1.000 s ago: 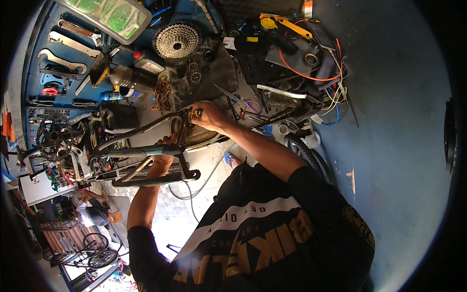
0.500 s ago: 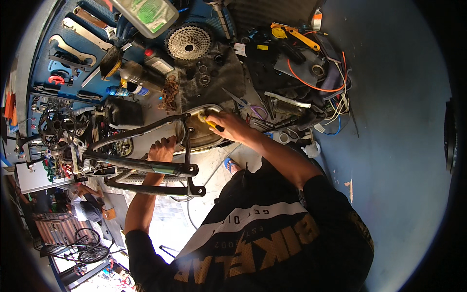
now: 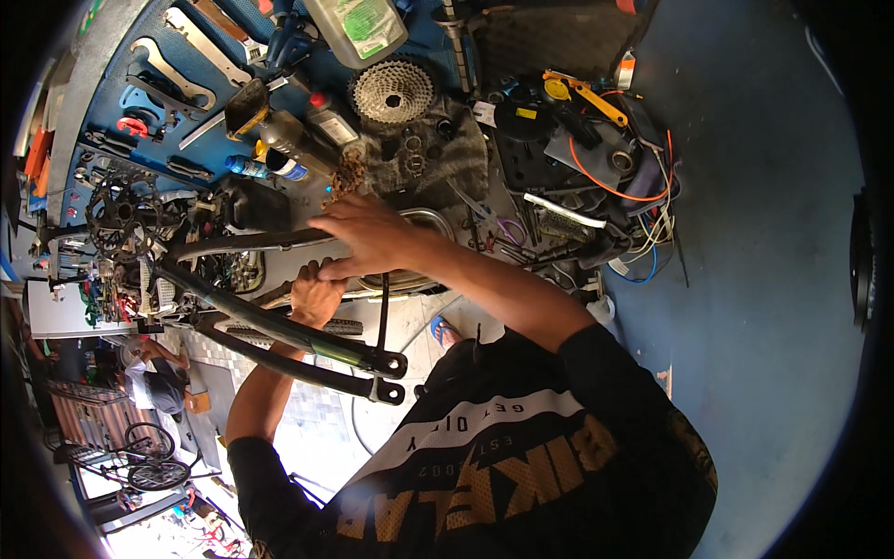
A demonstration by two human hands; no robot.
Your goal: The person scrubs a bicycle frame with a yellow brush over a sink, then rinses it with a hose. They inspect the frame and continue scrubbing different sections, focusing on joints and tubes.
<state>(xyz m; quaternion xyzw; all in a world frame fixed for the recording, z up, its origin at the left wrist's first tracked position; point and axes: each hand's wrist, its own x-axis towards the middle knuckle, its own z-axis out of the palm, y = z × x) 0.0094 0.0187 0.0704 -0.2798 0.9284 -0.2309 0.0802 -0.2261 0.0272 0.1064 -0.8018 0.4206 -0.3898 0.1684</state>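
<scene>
A dark bicycle rear frame section (image 3: 270,321) lies across the view, its two holed dropout ends pointing right. My left hand (image 3: 317,296) reaches up between its tubes, fingers curled closed; what they hold is hidden. Over the far tube bends my right hand (image 3: 372,238), its fingers together and its thumb close to the left hand's knuckles. Whatever the right fingers close on is covered by the hand. Just beyond my right wrist shows the rim of a shallow metal basin (image 3: 440,218).
A silver cassette (image 3: 393,91) and dark cloth (image 3: 461,140) lie on the bench beyond. Purple-handled scissors (image 3: 510,230) are right of the basin, cables (image 3: 656,210) farther right. Bottles (image 3: 331,119) and wrenches (image 3: 200,42) stand or hang far left. Another person (image 3: 158,382) is at lower left.
My right hand has left the basin, where it held a yellow-handled brush, and moved left to the far tube beside my left hand. The brush no longer shows. The frame section has shifted slightly nearer.
</scene>
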